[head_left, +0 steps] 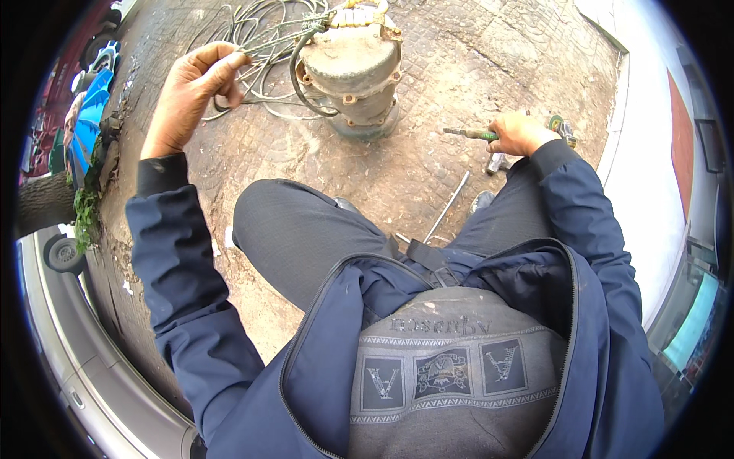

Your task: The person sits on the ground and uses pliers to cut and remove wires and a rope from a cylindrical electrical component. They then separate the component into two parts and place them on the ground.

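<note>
A grimy, bolted metal motor or pump body [350, 73] stands upright on the ground ahead of me, with pale yellow rope [358, 17] tied around its top. My left hand [197, 88] is raised to its left, thumb and fingers pinched on a thin twisted cord [279, 38] that stretches to the top of the body. Off to the right, my right hand [524, 134] is closed around a slim tool with a green handle [478, 134]. Its dark narrow end points left, and its exact kind is unclear.
Loops of grey cable [256, 84] lie behind the pump body. Near my right knee are a metal tool head [497, 163], a long metal rod [449, 205] and a green-and-dark object [562, 128]. A parked car [99, 367] stands at left, below a tree trunk [46, 203].
</note>
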`<act>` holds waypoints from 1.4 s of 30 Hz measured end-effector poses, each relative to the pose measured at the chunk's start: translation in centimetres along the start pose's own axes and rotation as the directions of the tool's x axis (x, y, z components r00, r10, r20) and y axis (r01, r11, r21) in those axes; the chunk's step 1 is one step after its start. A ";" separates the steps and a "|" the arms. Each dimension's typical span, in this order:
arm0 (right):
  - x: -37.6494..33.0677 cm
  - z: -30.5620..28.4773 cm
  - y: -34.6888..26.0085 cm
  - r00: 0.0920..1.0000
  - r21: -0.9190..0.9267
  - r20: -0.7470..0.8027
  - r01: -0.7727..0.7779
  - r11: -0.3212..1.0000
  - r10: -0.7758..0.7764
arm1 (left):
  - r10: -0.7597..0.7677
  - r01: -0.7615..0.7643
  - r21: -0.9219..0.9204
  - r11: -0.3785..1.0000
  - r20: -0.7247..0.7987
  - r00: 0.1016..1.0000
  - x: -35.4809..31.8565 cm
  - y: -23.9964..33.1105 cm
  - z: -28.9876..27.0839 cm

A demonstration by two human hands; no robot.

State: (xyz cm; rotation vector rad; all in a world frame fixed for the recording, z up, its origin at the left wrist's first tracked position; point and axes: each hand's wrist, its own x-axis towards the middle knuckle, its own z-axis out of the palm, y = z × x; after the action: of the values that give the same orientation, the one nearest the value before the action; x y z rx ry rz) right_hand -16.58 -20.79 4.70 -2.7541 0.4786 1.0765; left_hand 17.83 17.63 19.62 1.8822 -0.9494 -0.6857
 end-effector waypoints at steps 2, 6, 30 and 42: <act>-0.1 0.5 0.1 0.999 0.001 -0.011 0.035 0.999 -0.035 | 0.016 -0.013 0.062 0.998 -0.040 0.999 0.4 1.1 -1.4; -0.5 2.1 0.2 0.999 -0.017 -0.016 0.031 0.999 -0.031 | 0.190 -0.164 0.384 0.909 -0.029 0.981 4.0 5.2 -6.2; -1.6 12.9 -5.7 0.955 0.050 -0.123 0.278 0.959 -0.271 | -0.004 0.079 0.239 0.968 -0.296 0.955 15.0 -15.5 6.6; -0.3 12.2 -6.5 0.917 0.064 -0.274 0.318 0.946 -0.290 | 0.122 -0.062 0.110 0.992 -0.711 0.693 7.4 -13.7 6.0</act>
State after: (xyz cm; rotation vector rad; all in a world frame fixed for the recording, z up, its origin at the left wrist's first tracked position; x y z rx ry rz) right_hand -22.30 -11.57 -3.87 -2.7627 0.1199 0.6003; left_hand 21.96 12.90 4.17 1.9086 -0.5402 0.1846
